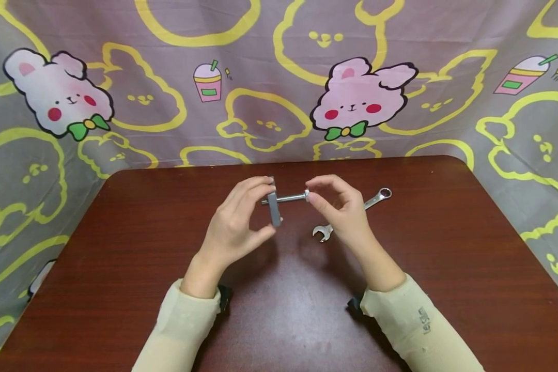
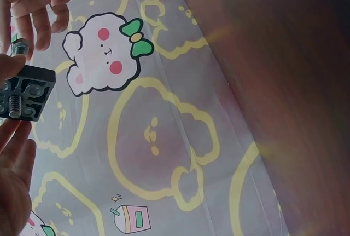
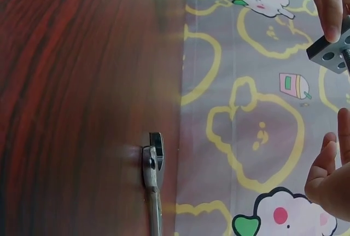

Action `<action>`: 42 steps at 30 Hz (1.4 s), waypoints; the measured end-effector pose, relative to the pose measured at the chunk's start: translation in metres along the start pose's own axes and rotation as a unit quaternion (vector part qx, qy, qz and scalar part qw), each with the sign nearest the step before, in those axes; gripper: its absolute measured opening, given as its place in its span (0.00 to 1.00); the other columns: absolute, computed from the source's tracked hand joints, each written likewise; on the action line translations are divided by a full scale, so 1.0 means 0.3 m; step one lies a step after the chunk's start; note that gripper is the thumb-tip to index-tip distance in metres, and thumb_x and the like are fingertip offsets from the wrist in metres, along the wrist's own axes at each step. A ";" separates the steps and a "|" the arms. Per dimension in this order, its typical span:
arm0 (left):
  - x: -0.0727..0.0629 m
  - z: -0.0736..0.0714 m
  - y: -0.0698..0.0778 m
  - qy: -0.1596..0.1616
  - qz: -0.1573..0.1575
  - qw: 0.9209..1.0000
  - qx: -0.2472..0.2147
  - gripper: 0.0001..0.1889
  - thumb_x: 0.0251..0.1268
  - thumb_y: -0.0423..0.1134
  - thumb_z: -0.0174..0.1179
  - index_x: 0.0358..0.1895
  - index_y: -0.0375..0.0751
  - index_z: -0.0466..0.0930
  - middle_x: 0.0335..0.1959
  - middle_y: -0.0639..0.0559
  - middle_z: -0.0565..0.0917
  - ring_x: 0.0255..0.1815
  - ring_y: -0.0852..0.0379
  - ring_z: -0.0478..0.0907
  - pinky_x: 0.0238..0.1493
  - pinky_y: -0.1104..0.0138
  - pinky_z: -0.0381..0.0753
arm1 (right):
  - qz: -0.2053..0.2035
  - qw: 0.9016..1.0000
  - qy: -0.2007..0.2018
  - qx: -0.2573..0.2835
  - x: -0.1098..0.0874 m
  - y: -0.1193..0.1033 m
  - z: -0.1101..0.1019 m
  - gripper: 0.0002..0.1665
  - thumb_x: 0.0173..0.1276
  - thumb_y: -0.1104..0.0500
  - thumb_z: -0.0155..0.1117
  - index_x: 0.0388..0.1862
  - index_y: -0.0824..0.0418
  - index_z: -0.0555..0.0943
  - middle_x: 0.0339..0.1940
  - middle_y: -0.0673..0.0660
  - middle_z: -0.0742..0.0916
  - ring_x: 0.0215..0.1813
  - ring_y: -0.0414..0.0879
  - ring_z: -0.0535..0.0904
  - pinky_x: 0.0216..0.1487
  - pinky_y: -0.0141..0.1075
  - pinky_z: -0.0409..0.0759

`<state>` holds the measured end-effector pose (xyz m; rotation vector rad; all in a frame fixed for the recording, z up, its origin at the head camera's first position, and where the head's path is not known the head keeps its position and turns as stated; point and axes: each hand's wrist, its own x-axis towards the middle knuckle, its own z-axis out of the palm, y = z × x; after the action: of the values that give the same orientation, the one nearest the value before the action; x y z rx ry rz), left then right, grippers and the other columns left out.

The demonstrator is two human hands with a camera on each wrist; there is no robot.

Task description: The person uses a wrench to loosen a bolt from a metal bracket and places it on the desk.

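A dark grey square block (image 1: 274,209) with several holes is held up above the table by my left hand (image 1: 232,222), its fingers on the top edge and thumb at the bottom. A silver bolt (image 1: 290,198) passes through the block, and its threaded end (image 2: 15,106) sticks out on the left side. At the bolt's head, the thumb and forefinger of my right hand (image 1: 346,209) pinch it. The other right fingers are loosely bent. In the right wrist view the block (image 3: 330,54) is partly cut off by the frame edge, and the bolt head is out of sight.
A combination wrench (image 1: 377,198) lies on the dark red wooden table (image 1: 135,248), partly behind my right hand, with its open jaw end (image 1: 323,232) toward the left. A cartoon-printed cloth (image 1: 260,77) hangs around the table's back and sides.
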<state>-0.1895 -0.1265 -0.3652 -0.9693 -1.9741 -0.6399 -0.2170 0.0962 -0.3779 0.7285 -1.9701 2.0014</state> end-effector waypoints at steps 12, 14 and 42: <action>-0.001 0.004 0.001 -0.007 0.007 1.000 0.004 0.30 0.42 0.29 0.73 0.55 0.29 0.74 0.57 0.38 0.80 0.60 0.45 0.78 0.64 0.63 0.78 | 0.075 0.997 0.010 -0.005 0.009 -0.004 0.006 0.10 0.71 0.66 0.60 0.30 0.72 0.80 0.16 0.46 0.84 0.19 0.46 0.78 0.23 0.32 0.79; -0.002 0.003 0.003 -0.011 0.002 1.000 0.004 0.30 0.43 0.30 0.73 0.55 0.30 0.74 0.57 0.38 0.80 0.60 0.45 0.78 0.64 0.63 0.77 | 0.086 0.996 0.007 0.014 0.009 -0.008 0.007 0.09 0.71 0.66 0.60 0.31 0.73 0.80 0.16 0.47 0.85 0.19 0.43 0.80 0.23 0.33 0.82; -0.006 0.007 0.003 -0.019 -0.003 1.000 0.004 0.30 0.43 0.30 0.73 0.54 0.31 0.74 0.57 0.39 0.80 0.60 0.46 0.78 0.64 0.63 0.77 | -0.012 0.998 -0.060 -0.012 -0.012 -0.012 -0.028 0.13 0.61 0.74 0.66 0.46 0.71 0.80 0.45 0.47 0.87 0.49 0.40 0.83 0.45 0.29 0.84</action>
<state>-0.1891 -0.1251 -0.3676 -0.9781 -2.0116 -0.6198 -0.2136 0.1053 -0.3764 0.8810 -2.0359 1.9592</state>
